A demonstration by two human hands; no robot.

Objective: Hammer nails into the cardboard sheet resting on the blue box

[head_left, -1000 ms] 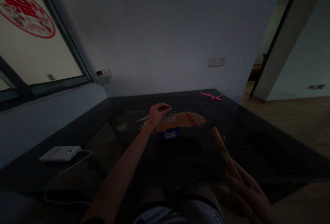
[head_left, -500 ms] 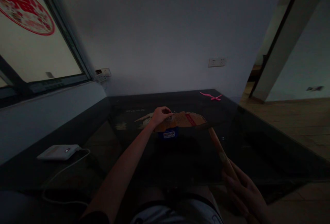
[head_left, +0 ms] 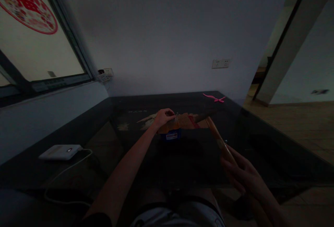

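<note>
My left hand (head_left: 164, 117) reaches out over a flattened piece of brown printed cardboard (head_left: 185, 119), thumb and fingers brought together in a pinch. Whatever sits between those fingertips is too small and dark to make out. Beneath the cardboard's near edge is a blue box (head_left: 171, 135) with a white label. My right hand (head_left: 242, 171) is wrapped round the wooden handle of a hammer (head_left: 220, 140). The hammer's dark head lies crosswise at the far end of the handle, over the cardboard's right part and to the right of my left hand.
The dark, glossy table (head_left: 146, 164) meets the wall at its back. A pink strip (head_left: 215, 98) lies near the far right corner. At the left a white power bank (head_left: 61, 152) trails a white cable (head_left: 69, 166) over the front edge. Wall sockets (head_left: 221, 63) are behind.
The hammer has shifted left and slightly away from me, its head now over the right part of the cardboard. My left hand keeps its pinch in nearly the same place.
</note>
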